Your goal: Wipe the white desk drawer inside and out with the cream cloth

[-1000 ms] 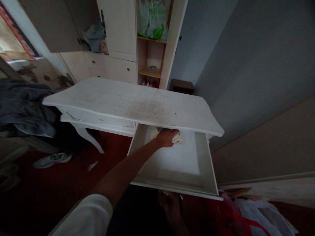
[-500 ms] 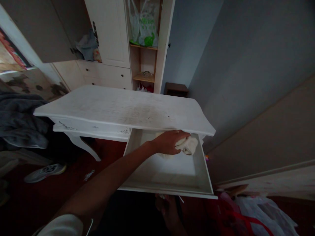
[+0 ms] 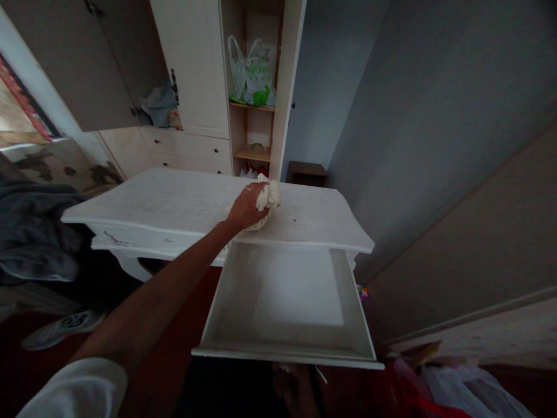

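Observation:
My left hand [image 3: 249, 208] reaches over the white desk [image 3: 174, 197] and is closed around a crumpled cream cloth [image 3: 270, 196], pressed against the desktop. A ring shows on one finger. Below it the desk's drawer [image 3: 300, 284] is pulled out, its pale bottom bare. My right hand [image 3: 290, 383] is low and in shadow, just under the drawer's front edge. Its fingers look curled, with a small whitish bit by them that I cannot make out.
Behind the desk stands a white wardrobe [image 3: 195, 75] with open doors and a plastic bag [image 3: 259, 78] on a shelf. Grey fabric [image 3: 35, 226] lies at the left, near a shoe [image 3: 63, 330]. Red and white bags [image 3: 465, 389] sit on the floor at right.
My left hand has moved with the cloth from inside the drawer up and left onto the desktop. My right hand stays under the drawer. The dark smudge there is less visible.

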Available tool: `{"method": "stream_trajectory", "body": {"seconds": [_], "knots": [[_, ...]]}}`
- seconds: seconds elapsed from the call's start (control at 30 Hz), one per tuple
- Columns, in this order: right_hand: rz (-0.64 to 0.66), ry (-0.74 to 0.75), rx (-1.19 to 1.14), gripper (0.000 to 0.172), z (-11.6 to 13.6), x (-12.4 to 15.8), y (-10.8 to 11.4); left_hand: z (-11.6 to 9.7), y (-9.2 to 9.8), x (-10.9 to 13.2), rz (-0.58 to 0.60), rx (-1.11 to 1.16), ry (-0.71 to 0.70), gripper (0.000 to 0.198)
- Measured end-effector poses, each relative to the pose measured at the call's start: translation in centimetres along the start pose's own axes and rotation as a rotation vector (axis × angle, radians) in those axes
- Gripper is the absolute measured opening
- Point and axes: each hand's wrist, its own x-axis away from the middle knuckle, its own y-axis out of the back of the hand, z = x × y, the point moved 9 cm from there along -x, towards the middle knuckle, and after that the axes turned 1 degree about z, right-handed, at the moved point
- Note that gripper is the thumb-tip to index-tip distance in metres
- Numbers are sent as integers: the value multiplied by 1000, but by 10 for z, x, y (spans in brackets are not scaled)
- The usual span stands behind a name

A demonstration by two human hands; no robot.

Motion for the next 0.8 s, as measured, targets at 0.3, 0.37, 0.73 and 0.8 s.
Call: {"method": "stream_trajectory", "body": {"seconds": [0.3, 0.37, 0.73, 0.8], "knots": [[166, -126, 98, 60, -16, -9, 5, -20, -66, -10, 210, -110, -25, 72], [165, -135, 87, 60, -17, -10, 7, -25, -64, -13, 220, -106, -49, 81], [86, -54, -17, 52, -9, -7, 8, 44, 50, -7, -142, -106, 173, 38], [46, -57, -38, 50, -6, -4, 6, 77, 63, 9, -207, -139, 262, 34]]}}
